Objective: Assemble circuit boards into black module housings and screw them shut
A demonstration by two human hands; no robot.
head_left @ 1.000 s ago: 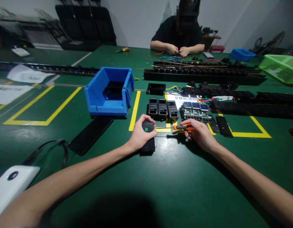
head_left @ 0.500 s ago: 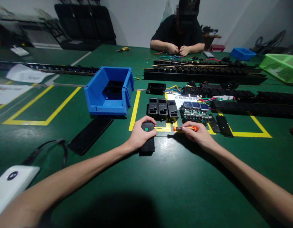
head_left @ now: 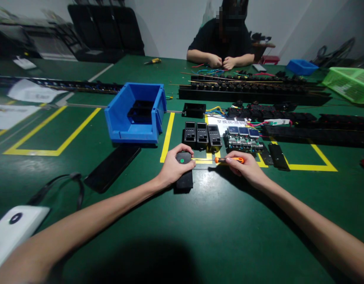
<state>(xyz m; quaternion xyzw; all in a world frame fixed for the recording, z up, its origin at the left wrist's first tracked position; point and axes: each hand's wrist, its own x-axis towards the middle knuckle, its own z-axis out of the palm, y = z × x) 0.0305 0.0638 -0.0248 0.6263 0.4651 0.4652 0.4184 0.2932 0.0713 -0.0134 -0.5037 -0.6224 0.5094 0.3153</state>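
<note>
My left hand (head_left: 173, 167) is wrapped around a small black module (head_left: 184, 170) with a green dot on top, standing on the green table. My right hand (head_left: 247, 167) pinches an orange-handled screwdriver (head_left: 229, 159) held level, its thin shaft pointing left to the module's side. Just beyond stand three black socket modules (head_left: 202, 136) in a row and a cluster of circuit boards with blue displays (head_left: 243, 139).
A blue bin (head_left: 136, 114) with black parts sits at left beyond a flat black plate (head_left: 112, 167). Long black rails (head_left: 253, 92) and coloured wires cross the far table. Another person (head_left: 221, 41) works opposite. A green basket (head_left: 349, 83) is at far right, a white device (head_left: 13, 232) near left.
My right hand shifted its grip, so the screwdriver's orange handle now shows and lies level against the module. My left hand and the module barely moved.
</note>
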